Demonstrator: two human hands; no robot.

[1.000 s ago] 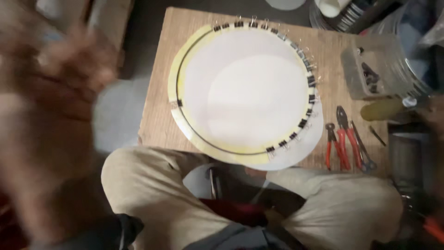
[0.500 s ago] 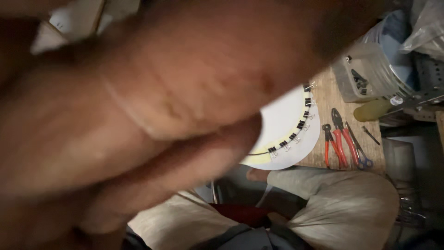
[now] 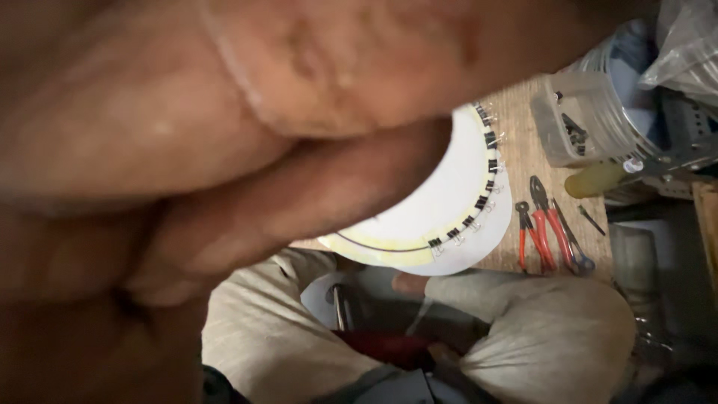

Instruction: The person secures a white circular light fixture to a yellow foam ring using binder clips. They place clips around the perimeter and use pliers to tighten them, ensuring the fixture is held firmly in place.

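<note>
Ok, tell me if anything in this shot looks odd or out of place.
One hand sits right against the camera, blurred, blocking most of the view; which hand it is cannot be told. The white round disc overhangs the wooden table's near edge, binder clips along its rim. The red-handled pliers lie tidy beside it. Nothing looks spilled.

Hand close over the lens, worktable showing at the right

A hand (image 3: 224, 150) fills the upper left and centre of the frame, in front of everything else. Below its fingers, right of centre, a round disc (image 3: 456, 209) lies on the wooden board (image 3: 523, 142), with binder clips (image 3: 486, 168) along its right rim. Just right of the disc, two pliers (image 3: 542, 228) lie side by side on the board. In the upper right stands a clear container (image 3: 580, 123), a plastic bag (image 3: 684, 45) above it at the corner. Along the bottom, the person's knees (image 3: 546, 337) sit before the board.
</note>
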